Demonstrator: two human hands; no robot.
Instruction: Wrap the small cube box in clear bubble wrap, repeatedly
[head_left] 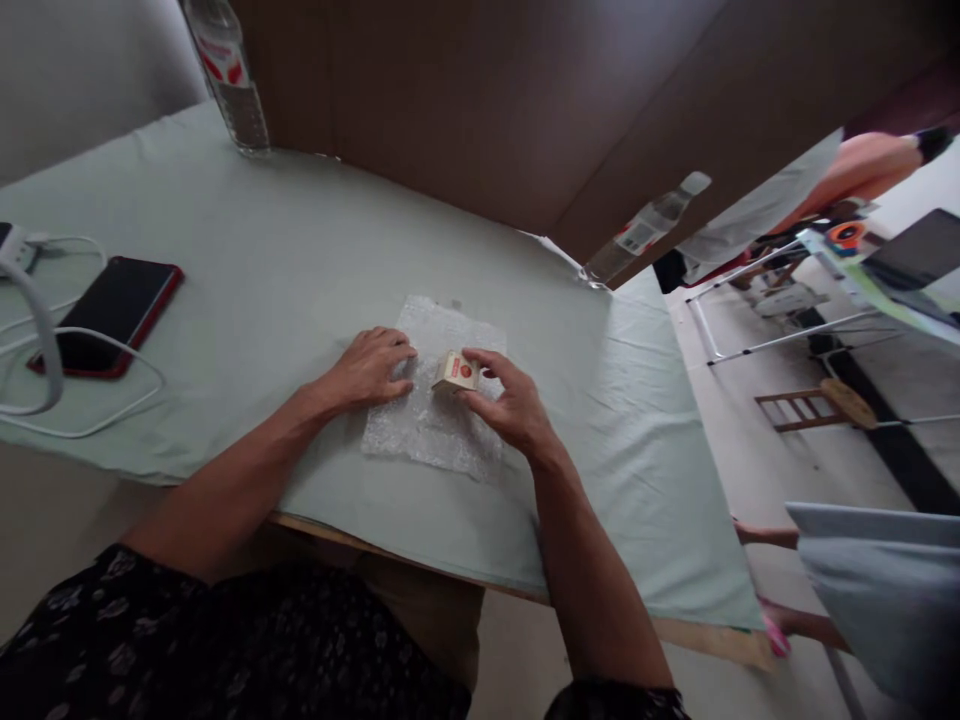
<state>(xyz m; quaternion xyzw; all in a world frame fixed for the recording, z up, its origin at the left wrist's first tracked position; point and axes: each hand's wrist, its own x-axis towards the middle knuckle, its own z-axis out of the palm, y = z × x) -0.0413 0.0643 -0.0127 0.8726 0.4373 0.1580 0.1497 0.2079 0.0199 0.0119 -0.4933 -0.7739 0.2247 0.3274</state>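
A sheet of clear bubble wrap (420, 430) lies flat on the green tablecloth in front of me. On it is a small cream box (456, 371) with red print on its face. My right hand (510, 397) grips the box from its right side, thumb below and fingers above. My left hand (373, 368) rests at the left edge of the bubble wrap, fingers apart and nothing in it.
A tablet (112, 315) with a red edge and white cables lies at the left. Two clear bottles (238, 100) stand by a brown panel (450, 100) at the back. A person in grey-blue clothing (885, 590) is at the right, near a stool (847, 402).
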